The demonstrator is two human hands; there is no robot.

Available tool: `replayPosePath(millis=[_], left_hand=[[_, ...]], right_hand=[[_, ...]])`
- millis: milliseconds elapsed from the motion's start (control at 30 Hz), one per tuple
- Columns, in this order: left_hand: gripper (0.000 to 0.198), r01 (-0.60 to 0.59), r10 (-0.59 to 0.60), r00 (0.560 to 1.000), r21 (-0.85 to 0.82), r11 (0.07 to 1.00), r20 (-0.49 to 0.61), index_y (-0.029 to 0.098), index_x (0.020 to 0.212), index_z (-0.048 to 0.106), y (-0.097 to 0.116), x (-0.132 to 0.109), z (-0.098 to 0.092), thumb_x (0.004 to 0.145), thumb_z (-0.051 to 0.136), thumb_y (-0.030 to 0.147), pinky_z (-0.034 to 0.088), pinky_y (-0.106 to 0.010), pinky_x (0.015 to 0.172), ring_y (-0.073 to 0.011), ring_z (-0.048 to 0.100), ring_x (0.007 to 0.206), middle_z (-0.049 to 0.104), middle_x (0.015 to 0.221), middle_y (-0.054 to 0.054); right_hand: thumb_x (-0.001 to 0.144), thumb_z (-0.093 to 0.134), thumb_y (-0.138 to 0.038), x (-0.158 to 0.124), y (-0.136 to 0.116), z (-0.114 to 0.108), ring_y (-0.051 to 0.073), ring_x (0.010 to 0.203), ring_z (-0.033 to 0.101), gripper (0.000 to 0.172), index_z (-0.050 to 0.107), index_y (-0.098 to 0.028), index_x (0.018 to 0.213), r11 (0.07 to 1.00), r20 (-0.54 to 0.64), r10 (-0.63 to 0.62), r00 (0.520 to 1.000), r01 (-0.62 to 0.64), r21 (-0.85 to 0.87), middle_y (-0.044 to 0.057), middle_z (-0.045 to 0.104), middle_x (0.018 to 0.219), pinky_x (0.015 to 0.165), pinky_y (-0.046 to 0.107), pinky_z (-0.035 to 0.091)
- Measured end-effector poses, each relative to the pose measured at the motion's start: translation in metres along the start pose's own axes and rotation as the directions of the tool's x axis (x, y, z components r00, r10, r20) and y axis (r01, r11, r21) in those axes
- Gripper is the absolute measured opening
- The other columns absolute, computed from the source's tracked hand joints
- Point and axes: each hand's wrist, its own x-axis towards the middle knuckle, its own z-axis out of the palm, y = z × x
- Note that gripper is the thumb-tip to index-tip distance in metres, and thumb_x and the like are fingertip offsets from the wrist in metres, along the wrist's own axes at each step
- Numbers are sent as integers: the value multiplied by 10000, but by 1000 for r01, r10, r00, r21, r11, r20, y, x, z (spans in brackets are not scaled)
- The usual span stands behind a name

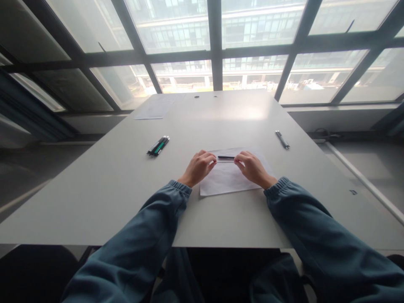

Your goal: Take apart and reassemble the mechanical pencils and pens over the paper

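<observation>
Above a white sheet of paper (232, 179), my left hand (200, 165) and my right hand (251, 166) face each other, both with fingers pinched closed. A thin dark rod (225, 162), like a pen refill, spans the gap between the two sets of fingertips; its ends are hidden in them. Just beyond it is a black pen (226, 157), lying crosswise. The pen's right end meets the fingers of my right hand, and I cannot tell whether they touch it. Its left end stops close to my left fingertips.
Several dark pens, one with a green part (158, 146), lie together on the white table (94, 198) at the left. A grey pen (282, 139) is at the right. More paper (154, 107) lies at the far left corner. Large windows stand behind the table.
</observation>
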Motion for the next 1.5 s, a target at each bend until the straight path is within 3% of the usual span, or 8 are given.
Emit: replayPosePath(millis=[200, 500, 833, 1100, 1333, 1500], left_hand=[[135, 8, -7, 1000, -32, 999, 1, 196, 953, 694, 2, 0, 1, 982, 571, 246, 476, -369, 918, -214, 657, 963, 755, 955, -55], [178, -17, 17, 1000, -56, 998, -13, 196, 932, 700, 5, 1, -1, 995, 551, 271, 463, -359, 898, -204, 674, 948, 762, 939, -54], [137, -23, 17, 999, -126, 992, -48, 202, 916, 698, 4, 1, 2, 980, 591, 261, 471, -349, 919, -195, 673, 933, 757, 915, -36], [168, -7, -2, 999, -190, 982, -45, 216, 1117, 684, 5, 1, 1, 971, 609, 253, 476, -388, 971, -211, 663, 988, 756, 974, -41], [555, 35, -46, 995, -124, 992, -88, 230, 1322, 591, -2, 0, 1, 846, 758, 462, 482, -407, 995, -263, 607, 1084, 693, 1172, -81], [415, 167, -169, 985, -76, 983, -22, 203, 1116, 696, -19, -3, -3, 907, 643, 558, 482, -371, 915, -254, 630, 979, 714, 1016, -73]], right_hand=[[980, 548, -180, -1, -2, 0, 196, 841, 604, 160, 682, -213, 899, 999, 13, -16, 1000, 15, 42, 51, 675, 902, 778, 294, 436], [985, 543, -199, -1, -5, 0, 202, 876, 630, 176, 705, -214, 918, 990, 22, -66, 998, 62, 129, 60, 696, 923, 820, 312, 468], [995, 537, -216, -2, -3, 3, 202, 852, 635, 200, 724, -213, 923, 994, 37, -70, 997, 66, 92, 61, 703, 913, 799, 308, 466], [995, 535, -206, -2, -2, 6, 201, 853, 631, 195, 712, -212, 915, 992, 22, -66, 998, 63, 111, 56, 695, 896, 806, 302, 463], [989, 542, -187, -2, 0, 6, 200, 853, 623, 183, 702, -204, 904, 991, -2, -64, 998, 64, 115, 59, 692, 903, 802, 296, 454], [980, 549, -180, -2, 5, 6, 205, 844, 618, 173, 692, -209, 888, 996, -72, -20, 997, 27, 88, 60, 684, 893, 787, 300, 449]])
